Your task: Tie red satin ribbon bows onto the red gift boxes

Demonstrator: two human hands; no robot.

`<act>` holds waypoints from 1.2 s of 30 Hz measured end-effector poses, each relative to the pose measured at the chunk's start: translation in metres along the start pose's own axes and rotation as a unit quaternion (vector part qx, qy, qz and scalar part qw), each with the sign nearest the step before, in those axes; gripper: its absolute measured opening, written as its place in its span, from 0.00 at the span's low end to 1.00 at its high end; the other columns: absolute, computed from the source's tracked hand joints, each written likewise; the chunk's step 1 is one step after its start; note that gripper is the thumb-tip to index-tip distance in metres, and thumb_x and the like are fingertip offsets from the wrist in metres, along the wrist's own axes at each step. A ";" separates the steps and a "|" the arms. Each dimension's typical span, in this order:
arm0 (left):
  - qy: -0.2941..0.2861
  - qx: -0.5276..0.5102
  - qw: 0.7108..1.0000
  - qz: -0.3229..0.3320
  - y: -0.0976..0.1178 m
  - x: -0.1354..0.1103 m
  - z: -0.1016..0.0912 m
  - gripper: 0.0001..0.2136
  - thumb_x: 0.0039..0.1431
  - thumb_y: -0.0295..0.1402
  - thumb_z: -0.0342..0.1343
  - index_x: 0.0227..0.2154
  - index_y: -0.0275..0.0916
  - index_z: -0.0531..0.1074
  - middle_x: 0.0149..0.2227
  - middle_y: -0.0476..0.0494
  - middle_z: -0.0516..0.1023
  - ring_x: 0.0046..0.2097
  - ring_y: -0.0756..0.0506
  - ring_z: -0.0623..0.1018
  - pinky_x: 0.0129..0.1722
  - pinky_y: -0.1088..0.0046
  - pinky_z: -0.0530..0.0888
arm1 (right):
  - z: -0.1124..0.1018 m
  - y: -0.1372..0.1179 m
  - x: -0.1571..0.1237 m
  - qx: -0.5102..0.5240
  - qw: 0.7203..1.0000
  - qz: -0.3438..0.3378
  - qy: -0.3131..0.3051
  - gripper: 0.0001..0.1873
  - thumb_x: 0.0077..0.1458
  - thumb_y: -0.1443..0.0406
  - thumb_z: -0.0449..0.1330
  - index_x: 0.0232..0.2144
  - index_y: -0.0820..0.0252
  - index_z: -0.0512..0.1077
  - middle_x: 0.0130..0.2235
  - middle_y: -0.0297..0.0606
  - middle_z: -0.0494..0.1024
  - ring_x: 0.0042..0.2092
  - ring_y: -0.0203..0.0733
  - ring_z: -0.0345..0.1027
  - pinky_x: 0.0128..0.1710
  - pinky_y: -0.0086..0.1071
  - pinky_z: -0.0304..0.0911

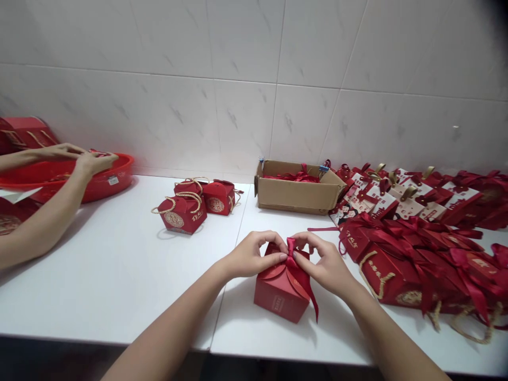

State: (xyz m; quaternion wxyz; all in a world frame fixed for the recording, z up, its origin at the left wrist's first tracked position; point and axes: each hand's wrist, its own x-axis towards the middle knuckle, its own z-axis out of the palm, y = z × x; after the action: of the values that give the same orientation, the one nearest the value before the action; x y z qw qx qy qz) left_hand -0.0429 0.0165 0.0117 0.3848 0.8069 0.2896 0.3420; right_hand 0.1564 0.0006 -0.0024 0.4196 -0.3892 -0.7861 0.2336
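Directly before me a red gift box (278, 294) stands upright on the white table, its curved flaps closed at the top. A dark red ribbon (291, 247) is gathered over the lid, with one tail hanging down the box's right side. My left hand (257, 253) pinches the ribbon from the left between thumb and fingers. From the right, my right hand (323, 259) pinches it as well, close to the other hand's fingertips. The fingers hide part of the ribbon's knot.
Behind the box sits a cardboard carton (297, 197) of red ribbons. Three small rope-handled boxes (184, 214) stand left of it. Finished-looking ribboned boxes (400, 275) and gift bags (397, 196) crowd the right. At left, a co-worker's hands (89, 159) hover over a red basin (115, 182).
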 end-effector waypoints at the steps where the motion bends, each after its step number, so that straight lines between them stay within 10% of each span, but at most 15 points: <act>1: 0.000 -0.002 1.000 0.000 0.000 0.000 0.000 0.04 0.55 0.30 0.54 0.30 0.35 0.71 0.34 0.43 0.74 0.37 0.48 0.72 0.41 0.70 0.70 | 0.001 0.001 0.000 -0.008 1.000 -0.008 0.012 0.09 0.51 0.69 0.55 0.36 0.57 0.70 0.35 0.37 0.75 0.36 0.38 0.68 0.36 0.32 0.64; 8: 0.002 0.003 1.000 0.007 -0.004 0.001 -0.001 0.04 0.56 0.29 0.52 0.31 0.35 0.70 0.33 0.43 0.75 0.35 0.49 0.72 0.38 0.71 0.70 | -0.006 0.004 -0.002 -0.053 0.996 -0.055 0.039 0.09 0.53 0.68 0.56 0.39 0.56 0.70 0.35 0.37 0.75 0.36 0.39 0.69 0.39 0.34 0.63; 15: 0.000 0.010 1.000 0.004 -0.004 0.001 -0.001 0.05 0.57 0.30 0.52 0.32 0.36 0.71 0.35 0.42 0.75 0.37 0.48 0.73 0.39 0.71 0.70 | -0.033 0.000 0.001 0.001 0.999 0.016 -0.051 0.11 0.57 0.59 0.54 0.37 0.59 0.70 0.17 0.26 0.59 0.19 0.30 0.52 0.18 0.26 0.48; 22: 0.009 0.030 0.999 0.036 -0.001 0.001 -0.001 0.06 0.57 0.31 0.52 0.33 0.36 0.72 0.34 0.43 0.76 0.36 0.48 0.73 0.38 0.72 0.70 | -0.025 -0.014 0.025 0.000 0.994 0.005 -0.109 0.13 0.56 0.58 0.55 0.41 0.57 0.71 0.41 0.39 0.75 0.38 0.38 0.69 0.33 0.28 0.64; 36: 0.022 0.053 0.998 0.023 0.005 -0.003 -0.012 0.05 0.54 0.33 0.57 0.30 0.37 0.73 0.31 0.45 0.76 0.36 0.48 0.74 0.39 0.72 0.70 | -0.018 -0.007 0.016 0.044 0.988 -0.034 -0.145 0.04 0.53 0.66 0.60 0.32 0.57 0.75 0.31 0.34 0.75 0.33 0.35 0.67 0.35 0.27 0.62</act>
State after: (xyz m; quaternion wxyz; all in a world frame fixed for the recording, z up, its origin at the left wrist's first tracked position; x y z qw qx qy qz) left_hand -0.0531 0.0170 0.0211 0.3276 0.8246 0.2974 0.3526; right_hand 0.1635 0.0105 0.0199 0.3250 -0.3057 -0.8404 0.3076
